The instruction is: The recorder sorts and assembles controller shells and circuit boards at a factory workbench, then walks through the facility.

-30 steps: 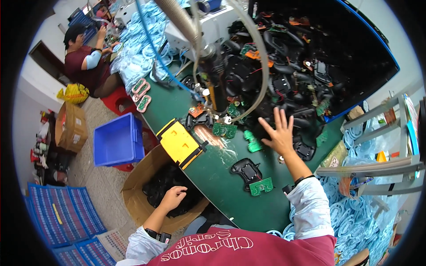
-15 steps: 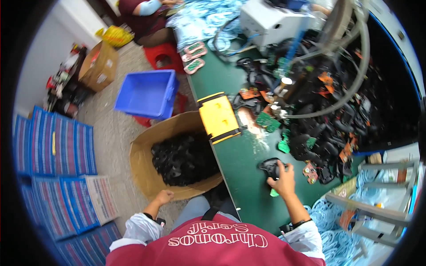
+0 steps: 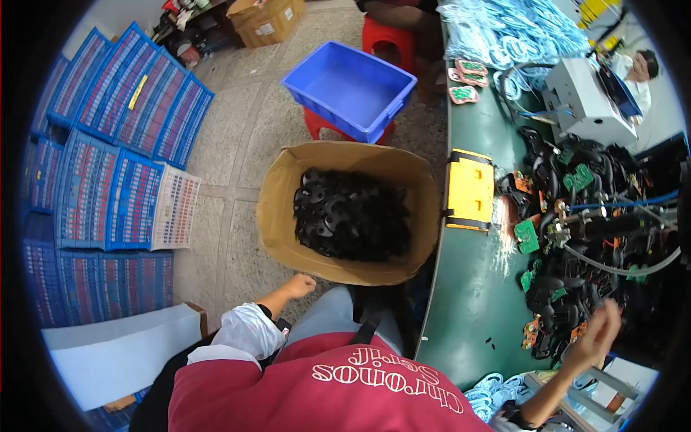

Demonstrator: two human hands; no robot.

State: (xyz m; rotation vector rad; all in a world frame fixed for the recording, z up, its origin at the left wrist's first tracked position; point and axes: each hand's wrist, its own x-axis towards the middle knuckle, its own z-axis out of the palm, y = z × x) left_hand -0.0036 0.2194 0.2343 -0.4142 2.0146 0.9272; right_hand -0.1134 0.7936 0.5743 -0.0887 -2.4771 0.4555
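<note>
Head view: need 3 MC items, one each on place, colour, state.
1. Where does the cardboard box of black parts stand?
A. on the green bench
B. on the floor beside the bench
C. inside the blue crate

2. What colour is the flat case at the bench edge?
A. yellow
B. red
C. white

3. What state is the blue crate in?
A. piled with black parts
B. turned upside down
C. empty, upright

Answers:
1 B: the box sits on the tiled floor, left of the bench edge, ahead of the left hand.
2 A: the case is yellow with dark ends.
3 C: its bare blue bottom shows, open side up.

The right hand is over the black parts and green boards on the bench; its fingers are blurred.
</note>
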